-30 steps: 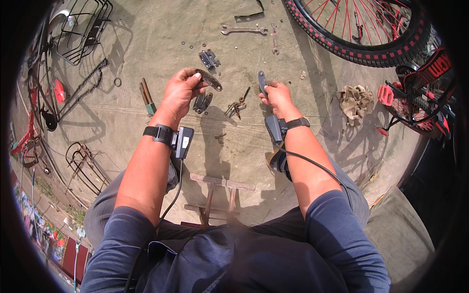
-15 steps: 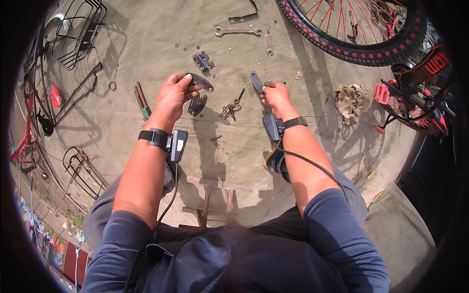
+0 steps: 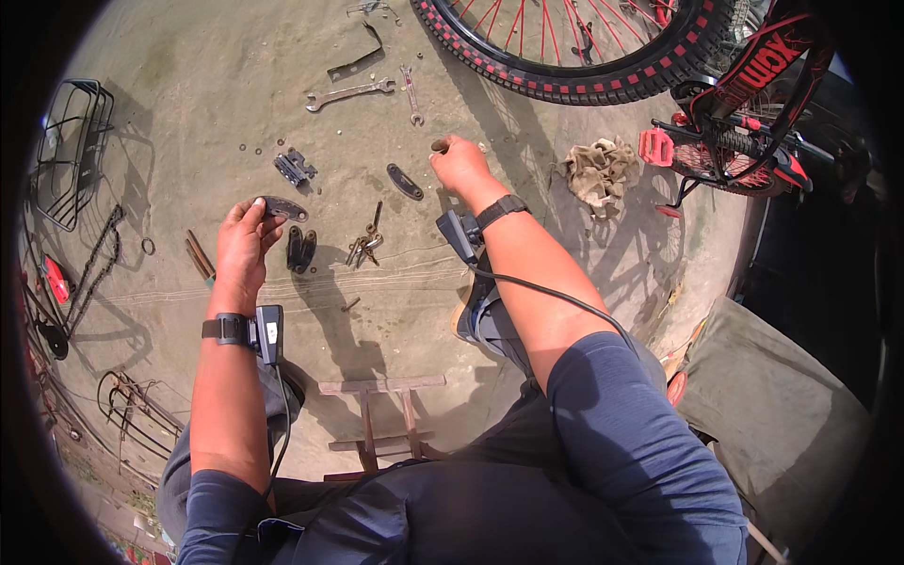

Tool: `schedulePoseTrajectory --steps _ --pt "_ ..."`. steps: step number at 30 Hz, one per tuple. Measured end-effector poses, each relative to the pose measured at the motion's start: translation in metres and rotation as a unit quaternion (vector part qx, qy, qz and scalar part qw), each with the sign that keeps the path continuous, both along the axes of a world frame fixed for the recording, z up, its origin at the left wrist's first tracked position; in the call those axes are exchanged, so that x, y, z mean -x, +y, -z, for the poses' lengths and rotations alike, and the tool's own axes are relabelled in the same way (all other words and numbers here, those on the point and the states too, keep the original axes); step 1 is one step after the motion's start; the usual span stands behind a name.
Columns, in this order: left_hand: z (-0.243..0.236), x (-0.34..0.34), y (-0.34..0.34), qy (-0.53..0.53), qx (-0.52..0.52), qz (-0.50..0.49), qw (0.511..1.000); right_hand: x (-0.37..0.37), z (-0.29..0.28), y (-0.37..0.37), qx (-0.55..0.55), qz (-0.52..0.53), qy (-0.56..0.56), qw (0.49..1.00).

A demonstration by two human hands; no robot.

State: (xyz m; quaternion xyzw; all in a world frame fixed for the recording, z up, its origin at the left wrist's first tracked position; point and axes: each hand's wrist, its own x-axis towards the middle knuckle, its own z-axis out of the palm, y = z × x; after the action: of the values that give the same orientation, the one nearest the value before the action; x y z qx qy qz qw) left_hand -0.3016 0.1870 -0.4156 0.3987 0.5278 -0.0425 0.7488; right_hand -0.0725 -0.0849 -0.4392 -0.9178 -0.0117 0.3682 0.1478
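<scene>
My left hand [image 3: 243, 247] pinches a dark, slightly curved metal plate [image 3: 285, 209] between thumb and fingers, just above the ground. A similar dark curved plate [image 3: 405, 182] lies on the ground between my two hands. To the right of that plate is my right hand [image 3: 463, 171], its fingers curled in and partly hidden by the back of the hand; I see no object in it. Two dark oblong pieces [image 3: 301, 250] lie side by side near my left hand. A small heap of rusty bolts [image 3: 365, 249] sits below the loose plate. Farther off is a dark metal block [image 3: 295, 168].
An open-end wrench [image 3: 350, 94] and a smaller wrench [image 3: 411, 96] lie ahead. A bicycle wheel [image 3: 565, 80] with red spokes fills the far right, near a crumpled rag [image 3: 601, 177] and a red pedal [image 3: 656, 148]. A wire rack [image 3: 73, 155] and a chain [image 3: 94, 268] are left. A wooden stool [image 3: 381, 387] stands close.
My right hand has let go of its curved plate, which now lies on the ground, and has moved off to its right. My left hand still holds its plate. The view has shifted right.
</scene>
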Motion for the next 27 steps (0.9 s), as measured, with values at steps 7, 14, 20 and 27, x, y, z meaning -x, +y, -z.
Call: schedulePoseTrajectory --steps 7,14,20,27 --pt "0.004 -0.008 -0.005 0.008 -0.006 0.038 0.999 -0.054 -0.039 -0.092 0.16 -0.301 0.062 0.938" --pt "0.005 -0.021 -0.024 0.025 -0.03 0.085 0.996 -0.084 -0.062 -0.222 0.292 -0.249 0.076 0.92" --pt "0.002 -0.033 -0.043 0.027 -0.044 0.122 0.991 -0.102 -0.031 -0.253 0.247 -0.254 0.002 0.935" --pt "-0.012 -0.037 -0.058 0.046 -0.055 0.129 0.989 -0.12 -0.009 -0.264 0.16 -0.316 -0.068 0.933"
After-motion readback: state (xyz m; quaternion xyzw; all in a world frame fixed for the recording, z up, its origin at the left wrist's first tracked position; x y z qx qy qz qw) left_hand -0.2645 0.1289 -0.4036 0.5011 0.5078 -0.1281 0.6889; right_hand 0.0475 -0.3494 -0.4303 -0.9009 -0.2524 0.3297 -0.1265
